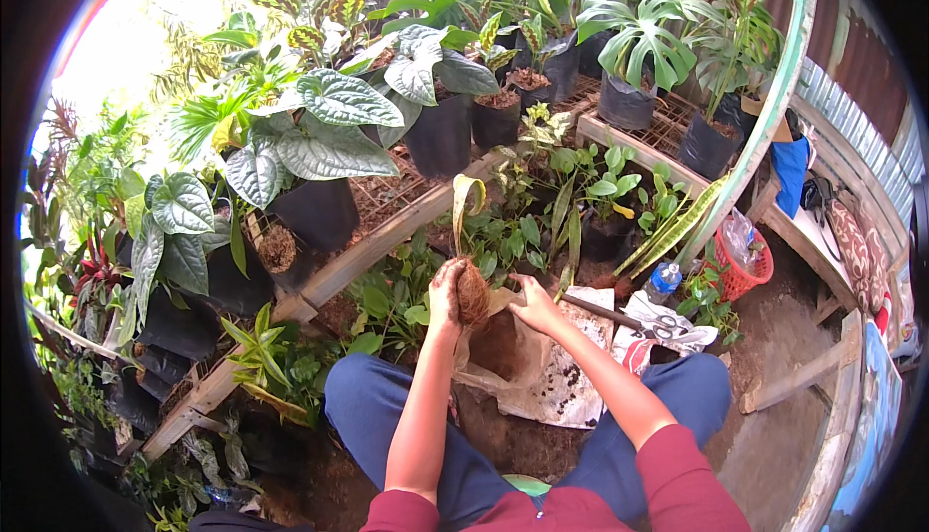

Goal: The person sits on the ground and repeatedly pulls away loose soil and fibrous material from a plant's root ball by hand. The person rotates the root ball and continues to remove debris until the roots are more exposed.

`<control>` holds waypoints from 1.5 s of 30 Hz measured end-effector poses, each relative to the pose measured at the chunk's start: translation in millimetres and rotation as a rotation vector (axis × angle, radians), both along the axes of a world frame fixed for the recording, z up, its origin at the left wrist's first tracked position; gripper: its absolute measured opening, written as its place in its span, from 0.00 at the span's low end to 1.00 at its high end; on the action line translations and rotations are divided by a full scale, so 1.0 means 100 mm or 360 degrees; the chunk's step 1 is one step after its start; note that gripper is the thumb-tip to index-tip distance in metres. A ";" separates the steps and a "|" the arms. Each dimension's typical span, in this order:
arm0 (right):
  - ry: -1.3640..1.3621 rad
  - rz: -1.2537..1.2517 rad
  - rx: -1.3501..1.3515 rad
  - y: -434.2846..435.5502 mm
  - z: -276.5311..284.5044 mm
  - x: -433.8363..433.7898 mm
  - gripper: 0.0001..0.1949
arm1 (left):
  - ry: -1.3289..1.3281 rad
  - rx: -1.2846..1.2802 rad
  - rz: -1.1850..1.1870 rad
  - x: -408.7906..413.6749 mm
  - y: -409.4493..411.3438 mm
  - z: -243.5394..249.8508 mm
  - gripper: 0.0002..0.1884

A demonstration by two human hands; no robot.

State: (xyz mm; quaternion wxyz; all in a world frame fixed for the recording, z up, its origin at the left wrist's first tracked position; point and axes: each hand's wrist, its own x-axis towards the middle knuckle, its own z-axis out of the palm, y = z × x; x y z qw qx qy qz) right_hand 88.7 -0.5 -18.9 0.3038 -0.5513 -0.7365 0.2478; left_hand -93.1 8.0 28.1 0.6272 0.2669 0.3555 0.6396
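My left hand grips a fibrous brown root ball, held up over the near plants. From its top rises a curled, yellowing leaf. Below it stands an opened, translucent plastic bag with brown soil or coir inside. My right hand is beside the bag's far right rim, fingers apart; whether a fingertip touches the plastic is unclear. Under and beside the bag lies a white sack sprinkled with dark crumbs. A dark rod-like handle runs from near my right hand toward scissors.
A wooden-edged mesh bench with potted plants in black bags curves around the left and front. On the right are a water bottle, a red basket, cut variegated leaves and a wooden bench. Low leafy plants grow close ahead.
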 end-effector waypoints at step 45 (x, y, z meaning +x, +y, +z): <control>-0.0683 -0.0523 -0.0436 1.75 -1.93 -0.34 0.13 | -0.0077 -0.0242 -0.0068 0.16 0.75 -0.34 0.10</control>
